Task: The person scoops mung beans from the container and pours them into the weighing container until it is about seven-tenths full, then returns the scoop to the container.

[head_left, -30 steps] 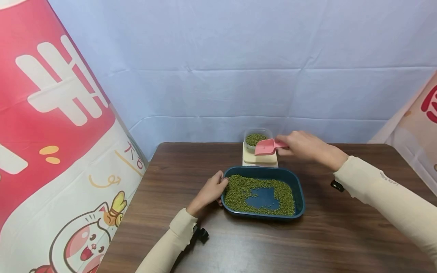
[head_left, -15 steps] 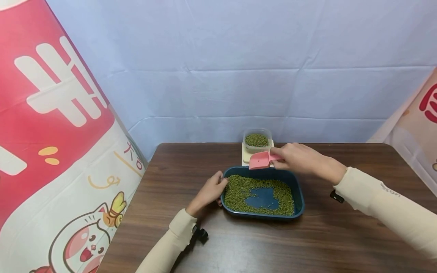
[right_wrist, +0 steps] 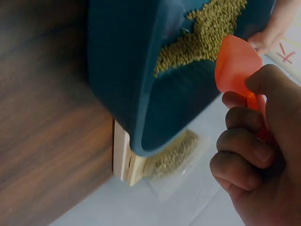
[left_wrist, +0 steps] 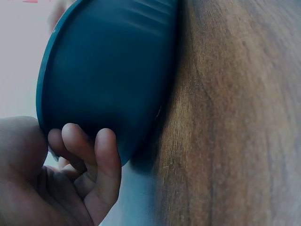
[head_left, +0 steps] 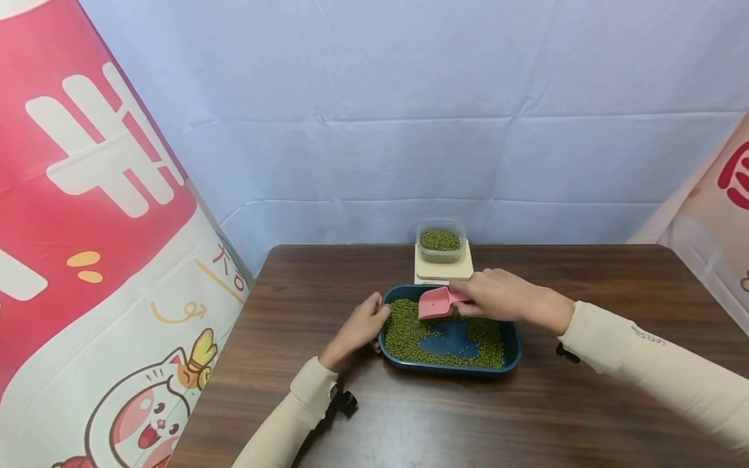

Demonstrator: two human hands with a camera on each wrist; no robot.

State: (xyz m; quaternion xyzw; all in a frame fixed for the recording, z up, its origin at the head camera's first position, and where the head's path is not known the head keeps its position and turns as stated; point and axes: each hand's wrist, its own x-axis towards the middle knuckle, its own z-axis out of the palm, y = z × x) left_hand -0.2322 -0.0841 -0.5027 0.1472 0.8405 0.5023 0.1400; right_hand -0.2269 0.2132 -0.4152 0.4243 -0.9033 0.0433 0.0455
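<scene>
My right hand [head_left: 500,296] grips the handle of a small pink scoop [head_left: 433,304], whose pan hangs over the back part of a dark blue tub [head_left: 449,338]. The pan holds next to nothing. Green mung beans [head_left: 404,335] lie spread around a bare patch on the tub's floor. At the tub's left end, my left hand [head_left: 361,324] holds the rim. The left wrist view shows its fingers [left_wrist: 107,155] bent against the outer wall and the thumb up at the rim. In the right wrist view, thumb and fingers wrap the scoop's handle [right_wrist: 261,115].
Behind the tub, a cream-coloured scale [head_left: 462,266] carries a clear plastic container [head_left: 441,256] partly filled with the same beans. Both stand near the back edge of the brown wooden table [head_left: 328,273]. A pale cloth [head_left: 374,162] hangs behind, with a printed banner [head_left: 117,260] at left.
My right hand has brought the scoop from beside the clear container forward and down over the tub, uncovering the scale. My left hand has stayed at the tub's rim.
</scene>
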